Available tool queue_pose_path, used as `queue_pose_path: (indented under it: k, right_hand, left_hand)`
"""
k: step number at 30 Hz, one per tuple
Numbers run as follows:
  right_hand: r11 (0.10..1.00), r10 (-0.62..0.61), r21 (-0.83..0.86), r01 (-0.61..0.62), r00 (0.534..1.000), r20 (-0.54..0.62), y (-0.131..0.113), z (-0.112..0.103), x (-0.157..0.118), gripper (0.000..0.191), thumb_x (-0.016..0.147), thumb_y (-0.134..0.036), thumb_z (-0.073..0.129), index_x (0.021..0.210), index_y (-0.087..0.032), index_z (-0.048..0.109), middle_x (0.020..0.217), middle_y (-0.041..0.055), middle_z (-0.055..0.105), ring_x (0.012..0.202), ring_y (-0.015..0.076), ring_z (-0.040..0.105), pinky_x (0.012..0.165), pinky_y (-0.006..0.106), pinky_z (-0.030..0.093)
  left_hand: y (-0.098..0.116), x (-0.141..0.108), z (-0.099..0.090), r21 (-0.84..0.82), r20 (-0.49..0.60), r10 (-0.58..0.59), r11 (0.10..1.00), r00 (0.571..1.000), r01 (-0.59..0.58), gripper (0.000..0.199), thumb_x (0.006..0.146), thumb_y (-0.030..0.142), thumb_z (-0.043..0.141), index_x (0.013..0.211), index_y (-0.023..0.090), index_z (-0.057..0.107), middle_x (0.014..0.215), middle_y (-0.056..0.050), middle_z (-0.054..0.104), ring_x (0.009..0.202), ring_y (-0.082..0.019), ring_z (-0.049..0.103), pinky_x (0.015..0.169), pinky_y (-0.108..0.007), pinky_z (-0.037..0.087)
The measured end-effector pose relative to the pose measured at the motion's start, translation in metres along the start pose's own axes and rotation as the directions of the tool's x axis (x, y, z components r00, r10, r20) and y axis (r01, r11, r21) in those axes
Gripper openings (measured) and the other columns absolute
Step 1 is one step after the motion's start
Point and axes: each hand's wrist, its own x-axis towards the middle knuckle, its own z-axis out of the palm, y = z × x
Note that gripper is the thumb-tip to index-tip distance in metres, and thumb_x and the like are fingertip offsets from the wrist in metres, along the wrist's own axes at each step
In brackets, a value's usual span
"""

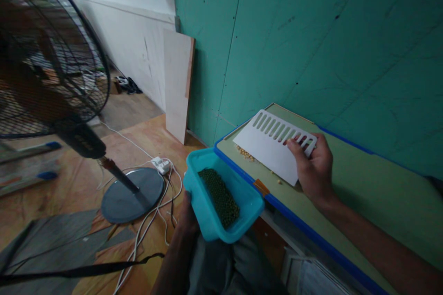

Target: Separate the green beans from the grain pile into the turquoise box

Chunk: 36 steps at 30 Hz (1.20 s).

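My left hand [188,214] grips the side of a turquoise plastic tub [204,219], tilted just below the table's front edge. Dark green beans, likely mung beans [221,198], lie in a heap inside it. My right hand [316,170] is closed around the slotted end of a flat white plastic scraper [268,147], its thumb on top. The scraper leans low over the tabletop. Pale yellow beans or kernels [245,153] show along its left lower edge, and a few loose ones lie closer to my right hand. What lies behind the scraper is hidden.
The pale green tabletop [367,189] has a blue edge and stands against a green wall [294,32]. A pedestal fan [83,138] is at the left, with white cables and a plug strip [161,165] by its base. A board [178,83] leans on the wall.
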Motion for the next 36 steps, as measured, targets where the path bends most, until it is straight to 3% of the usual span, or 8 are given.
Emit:
queue_pose_path:
  k: [8, 17, 25, 32, 36]
  right_hand:
    - [0.999, -0.033, 0.003, 0.033, 0.998, 0.057, -0.012, 0.002, -0.004, 0.04, 0.083, -0.049, 0.088, 0.094, -0.027, 0.057, 0.078, -0.003, 0.066, 0.064, 0.0169, 0.062, 0.057, 0.031, 0.055]
    - [0.996, -0.087, -0.006, 0.088, 0.992, 0.088, -0.012, 0.0, -0.009, 0.038, 0.087, -0.051, 0.087, 0.095, -0.027, 0.059, 0.079, -0.001, 0.068, 0.066, 0.0181, 0.063, 0.057, 0.032, 0.055]
    - [0.995, -0.099, -0.01, 0.101, 0.99, 0.096, -0.013, -0.001, -0.011, 0.034, 0.088, -0.048, 0.086, 0.095, -0.027, 0.06, 0.077, -0.002, 0.067, 0.062, 0.0163, 0.061, 0.054, 0.029, 0.051]
    - [0.997, -0.076, -0.005, 0.076, 0.996, 0.053, -0.011, 0.0, -0.01, 0.035, 0.088, -0.048, 0.087, 0.096, -0.026, 0.061, 0.081, -0.0005, 0.071, 0.068, 0.0184, 0.066, 0.06, 0.032, 0.054]
    - [0.998, -0.068, -0.013, 0.069, 0.995, 0.077, -0.01, 0.0, -0.01, 0.036, 0.088, -0.048, 0.088, 0.097, -0.026, 0.061, 0.081, -0.0006, 0.071, 0.069, 0.019, 0.066, 0.06, 0.033, 0.055]
  left_hand:
    - [0.001, -0.002, -0.005, -0.026, 0.007, -0.022, 0.999, 1.0, 0.022, 0.045, 0.109, 0.054, 0.059, 0.149, 0.037, 0.072, 0.179, 0.003, 0.04, 0.172, -0.033, 0.002, 0.135, -0.056, -0.003]
    - [0.003, 0.003, 0.0, 0.065, -0.013, 0.012, 0.998, 1.0, -0.011, 0.047, 0.113, 0.055, 0.046, 0.144, 0.04, 0.078, 0.178, 0.003, 0.043, 0.172, -0.035, 0.011, 0.137, -0.058, 0.002]
    - [0.002, 0.003, 0.001, -0.017, 0.067, -0.043, 0.999, 0.997, 0.044, 0.046, 0.111, 0.055, 0.052, 0.153, 0.04, 0.066, 0.179, 0.003, 0.041, 0.172, -0.034, 0.006, 0.136, -0.056, 0.001]
    - [0.002, 0.002, 0.001, 0.003, 0.065, 0.013, 1.0, 0.998, -0.013, 0.048, 0.114, 0.051, 0.047, 0.155, 0.035, 0.066, 0.17, -0.001, 0.053, 0.171, -0.03, 0.015, 0.136, -0.052, 0.003]
    - [0.002, 0.0, -0.002, 0.043, 0.015, 0.12, 0.992, 0.993, -0.12, 0.044, 0.115, 0.044, 0.045, 0.152, 0.044, 0.068, 0.156, 0.006, 0.068, 0.169, -0.026, 0.026, 0.137, -0.052, 0.004]
